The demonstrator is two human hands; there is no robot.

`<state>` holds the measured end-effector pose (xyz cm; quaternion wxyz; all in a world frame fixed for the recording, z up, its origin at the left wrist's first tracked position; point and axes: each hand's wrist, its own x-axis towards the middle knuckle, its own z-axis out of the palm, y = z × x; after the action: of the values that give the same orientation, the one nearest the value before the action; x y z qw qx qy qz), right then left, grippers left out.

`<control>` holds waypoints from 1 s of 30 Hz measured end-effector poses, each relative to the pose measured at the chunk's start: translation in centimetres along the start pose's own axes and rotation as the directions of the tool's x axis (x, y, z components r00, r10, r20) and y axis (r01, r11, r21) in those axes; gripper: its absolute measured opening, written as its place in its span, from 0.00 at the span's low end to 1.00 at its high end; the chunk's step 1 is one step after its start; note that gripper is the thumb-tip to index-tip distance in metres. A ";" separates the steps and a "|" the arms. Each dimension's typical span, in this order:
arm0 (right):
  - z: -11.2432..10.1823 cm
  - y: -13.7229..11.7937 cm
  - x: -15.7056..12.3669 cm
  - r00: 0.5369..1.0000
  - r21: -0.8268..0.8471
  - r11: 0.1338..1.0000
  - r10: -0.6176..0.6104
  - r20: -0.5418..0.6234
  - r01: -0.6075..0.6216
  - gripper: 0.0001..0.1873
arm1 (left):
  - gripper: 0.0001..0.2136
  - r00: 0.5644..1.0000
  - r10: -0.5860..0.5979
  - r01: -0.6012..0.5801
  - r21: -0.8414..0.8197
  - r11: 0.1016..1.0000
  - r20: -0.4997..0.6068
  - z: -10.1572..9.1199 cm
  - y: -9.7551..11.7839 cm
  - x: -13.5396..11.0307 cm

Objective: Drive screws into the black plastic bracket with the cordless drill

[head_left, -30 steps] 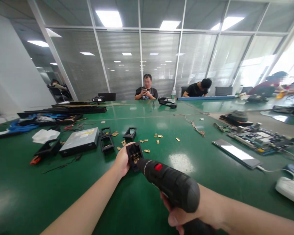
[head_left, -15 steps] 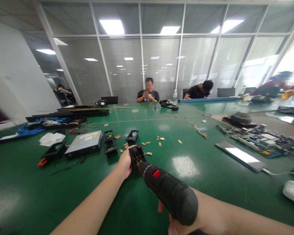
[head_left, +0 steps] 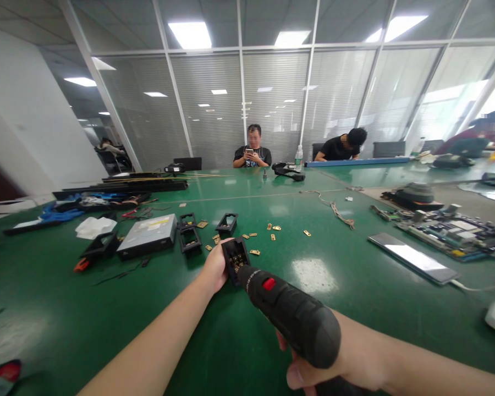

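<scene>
My left hand [head_left: 215,268] is closed around the left side of a black plastic housing [head_left: 232,256], tilted so its inside faces me. Small brass parts show in it. A black cordless drill [head_left: 291,311] with a red switch is gripped by my right hand [head_left: 303,368], largely hidden behind the drill body. The drill's nose points into the housing; its bit and exact contact point cannot be made out. Just beyond lie several small brass plates [head_left: 273,237]. More black frames stand close by, one [head_left: 226,223] behind the housing and another [head_left: 190,241] to its left.
A silver disc drive [head_left: 148,236] sits left, beside white tissue [head_left: 95,226] and another black frame. At right are a phone [head_left: 412,257] on a cable and a circuit board [head_left: 464,228]. A cord [head_left: 341,215] lies farther back. People sit across the green table [head_left: 119,330].
My view has shifted slightly, so the scene sits a little farther right and higher. Both hands keep their holds, and the drill stays pointed into the housing.
</scene>
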<state>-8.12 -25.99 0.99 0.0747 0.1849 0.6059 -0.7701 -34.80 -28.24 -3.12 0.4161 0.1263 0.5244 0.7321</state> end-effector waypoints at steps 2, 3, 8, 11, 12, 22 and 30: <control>-0.1 0.0 -0.1 1.000 -0.024 0.999 0.021 0.004 -0.021 0.26 | 0.08 1.000 0.002 -0.002 -0.005 1.000 -0.006 0.1 0.1 0.0; -0.1 0.0 -0.1 1.000 -0.029 0.999 0.025 0.002 -0.025 0.25 | 0.08 1.000 -0.003 0.003 -0.008 1.000 -0.006 0.1 0.1 -0.1; -0.4 0.1 -0.2 1.000 -0.043 0.999 0.006 0.027 -0.005 0.25 | 0.10 0.998 -0.060 0.060 -0.002 0.998 -0.001 0.0 0.3 -0.1; -0.5 0.3 0.0 0.999 0.009 1.000 0.010 0.051 -0.010 0.24 | 0.09 1.000 -0.010 0.010 -0.003 1.000 -0.002 -0.1 0.3 0.0; -0.6 0.3 0.0 0.998 0.021 1.000 0.002 0.062 -0.004 0.23 | 0.08 1.000 -0.001 0.001 -0.007 1.000 -0.003 -0.1 0.2 -0.1; -1.2 0.3 0.3 0.992 0.062 0.998 -0.027 0.127 0.019 0.23 | 0.12 0.999 -0.026 0.026 -0.008 1.000 0.019 0.1 0.5 -0.5; -1.0 0.1 0.1 0.989 0.032 0.998 -0.061 0.136 0.057 0.22 | 0.14 0.999 -0.043 0.044 -0.012 0.999 0.017 0.3 0.6 -0.6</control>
<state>-8.01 -25.02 0.66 0.0908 0.1148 0.5938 -0.7912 -34.55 -28.57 -2.37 0.4371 0.1184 0.5191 0.7249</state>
